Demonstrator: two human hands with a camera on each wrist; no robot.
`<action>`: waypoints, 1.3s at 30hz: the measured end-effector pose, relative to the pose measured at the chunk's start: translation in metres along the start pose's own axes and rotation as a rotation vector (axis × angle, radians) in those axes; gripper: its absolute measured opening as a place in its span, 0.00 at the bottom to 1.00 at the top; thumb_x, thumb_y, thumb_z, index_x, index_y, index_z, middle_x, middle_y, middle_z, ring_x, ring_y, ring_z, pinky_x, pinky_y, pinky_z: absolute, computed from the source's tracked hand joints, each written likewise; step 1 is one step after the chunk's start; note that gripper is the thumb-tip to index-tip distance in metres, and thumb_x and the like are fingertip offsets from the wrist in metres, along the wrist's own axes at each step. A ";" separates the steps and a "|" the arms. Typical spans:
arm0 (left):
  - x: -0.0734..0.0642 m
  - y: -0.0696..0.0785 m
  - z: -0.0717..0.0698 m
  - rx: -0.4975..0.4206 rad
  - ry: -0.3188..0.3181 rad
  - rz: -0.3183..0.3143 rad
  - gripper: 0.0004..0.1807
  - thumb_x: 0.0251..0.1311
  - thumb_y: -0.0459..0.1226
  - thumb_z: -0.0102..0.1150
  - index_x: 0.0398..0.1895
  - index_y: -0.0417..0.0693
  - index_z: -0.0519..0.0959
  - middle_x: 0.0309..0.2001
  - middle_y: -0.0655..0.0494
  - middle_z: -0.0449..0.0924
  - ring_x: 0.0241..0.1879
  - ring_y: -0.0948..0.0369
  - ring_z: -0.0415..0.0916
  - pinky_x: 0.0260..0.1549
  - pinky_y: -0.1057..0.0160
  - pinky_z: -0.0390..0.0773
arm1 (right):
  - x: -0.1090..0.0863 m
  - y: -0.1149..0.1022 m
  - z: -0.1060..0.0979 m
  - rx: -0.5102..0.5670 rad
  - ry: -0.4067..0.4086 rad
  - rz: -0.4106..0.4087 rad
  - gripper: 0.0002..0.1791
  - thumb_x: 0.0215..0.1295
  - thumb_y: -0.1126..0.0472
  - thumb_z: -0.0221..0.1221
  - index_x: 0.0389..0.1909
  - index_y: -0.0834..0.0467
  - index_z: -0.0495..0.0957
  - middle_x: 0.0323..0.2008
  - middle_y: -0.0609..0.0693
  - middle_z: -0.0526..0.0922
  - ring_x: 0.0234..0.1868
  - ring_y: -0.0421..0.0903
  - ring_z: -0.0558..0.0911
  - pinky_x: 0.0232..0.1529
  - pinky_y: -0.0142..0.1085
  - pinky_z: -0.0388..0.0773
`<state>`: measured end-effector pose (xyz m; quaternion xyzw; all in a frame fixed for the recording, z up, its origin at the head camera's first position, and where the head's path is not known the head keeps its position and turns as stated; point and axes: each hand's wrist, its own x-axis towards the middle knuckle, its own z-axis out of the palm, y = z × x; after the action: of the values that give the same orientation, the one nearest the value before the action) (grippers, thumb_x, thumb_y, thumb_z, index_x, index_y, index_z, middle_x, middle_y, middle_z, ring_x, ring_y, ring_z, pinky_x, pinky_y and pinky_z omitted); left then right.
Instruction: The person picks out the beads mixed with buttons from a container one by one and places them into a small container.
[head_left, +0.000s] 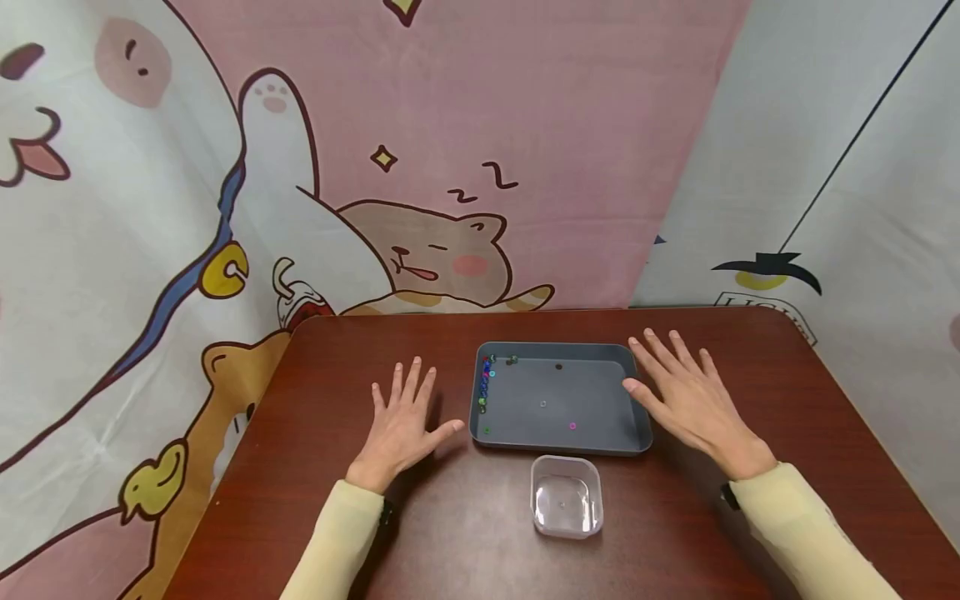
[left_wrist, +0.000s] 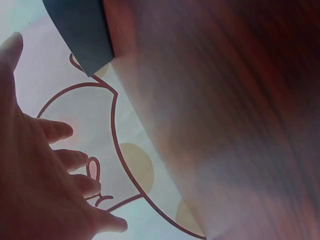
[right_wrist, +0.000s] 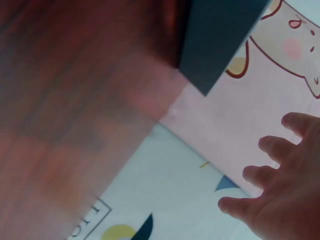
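Note:
A shallow grey tray (head_left: 592, 387) lies on the table, and small colourful beads (head_left: 483, 388) line its left side. A pink bead (head_left: 573, 426), a pale one (head_left: 543, 404) and a dark one (head_left: 558, 367) are scattered over its floor. To the left of the tray my left hand (head_left: 401, 425) is spread with straight fingers, holding nothing. My right hand (head_left: 690, 408) spreads at the tray's right end, its thumb overlapping the rim in the head view. Both wrist views show the hands (left_wrist: 45, 175) (right_wrist: 285, 185) with fingers apart and the tray's dark wall nearby.
A clear square plastic container (head_left: 567, 531) stands just in front of the tray. The brown wooden table (head_left: 465, 542) ends at a back edge against a cartoon-printed cloth (head_left: 585, 150). More of this cloth hangs at the left and right.

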<state>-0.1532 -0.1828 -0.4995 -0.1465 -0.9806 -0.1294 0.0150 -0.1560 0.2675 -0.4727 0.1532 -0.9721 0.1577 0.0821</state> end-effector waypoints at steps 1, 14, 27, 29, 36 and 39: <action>0.001 0.002 0.000 0.000 -0.005 0.003 0.59 0.62 0.75 0.49 0.85 0.49 0.49 0.84 0.47 0.35 0.82 0.42 0.29 0.70 0.24 0.36 | 0.002 -0.002 -0.001 -0.002 0.001 -0.011 0.42 0.76 0.36 0.53 0.83 0.50 0.56 0.82 0.58 0.53 0.82 0.63 0.46 0.74 0.70 0.38; 0.010 0.019 0.008 -0.014 -0.031 0.075 0.56 0.64 0.74 0.50 0.84 0.49 0.53 0.84 0.49 0.41 0.82 0.43 0.34 0.71 0.26 0.42 | 0.034 -0.033 -0.010 -0.021 -0.030 -0.152 0.42 0.75 0.36 0.55 0.82 0.52 0.58 0.80 0.56 0.58 0.82 0.60 0.50 0.74 0.67 0.48; 0.015 0.030 0.014 -0.040 -0.069 0.127 0.53 0.65 0.70 0.53 0.84 0.50 0.55 0.84 0.53 0.47 0.81 0.43 0.42 0.71 0.26 0.47 | 0.070 -0.062 0.002 0.000 -0.061 -0.300 0.41 0.75 0.35 0.54 0.78 0.55 0.65 0.77 0.56 0.66 0.78 0.59 0.61 0.73 0.62 0.58; 0.015 0.031 0.015 -0.037 -0.074 0.133 0.53 0.66 0.70 0.54 0.84 0.51 0.54 0.84 0.54 0.47 0.81 0.44 0.43 0.70 0.26 0.48 | 0.075 -0.065 0.005 0.010 -0.066 -0.321 0.39 0.75 0.35 0.54 0.77 0.56 0.67 0.76 0.56 0.67 0.78 0.59 0.63 0.73 0.62 0.60; 0.015 0.033 0.017 -0.013 -0.109 0.147 0.52 0.67 0.71 0.49 0.84 0.51 0.53 0.84 0.56 0.48 0.81 0.45 0.44 0.71 0.27 0.50 | 0.089 -0.075 0.018 0.068 -0.091 -0.387 0.33 0.75 0.45 0.60 0.74 0.57 0.72 0.73 0.56 0.72 0.74 0.59 0.69 0.69 0.61 0.66; 0.015 0.033 0.018 -0.003 -0.114 0.159 0.51 0.68 0.72 0.47 0.84 0.52 0.54 0.83 0.57 0.48 0.81 0.45 0.44 0.71 0.28 0.50 | 0.096 -0.079 0.023 0.094 -0.117 -0.411 0.32 0.75 0.46 0.61 0.73 0.58 0.73 0.72 0.57 0.73 0.73 0.60 0.70 0.69 0.60 0.67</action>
<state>-0.1579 -0.1434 -0.5079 -0.2309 -0.9650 -0.1208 -0.0309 -0.2229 0.1624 -0.4526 0.3609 -0.9150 0.1738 0.0485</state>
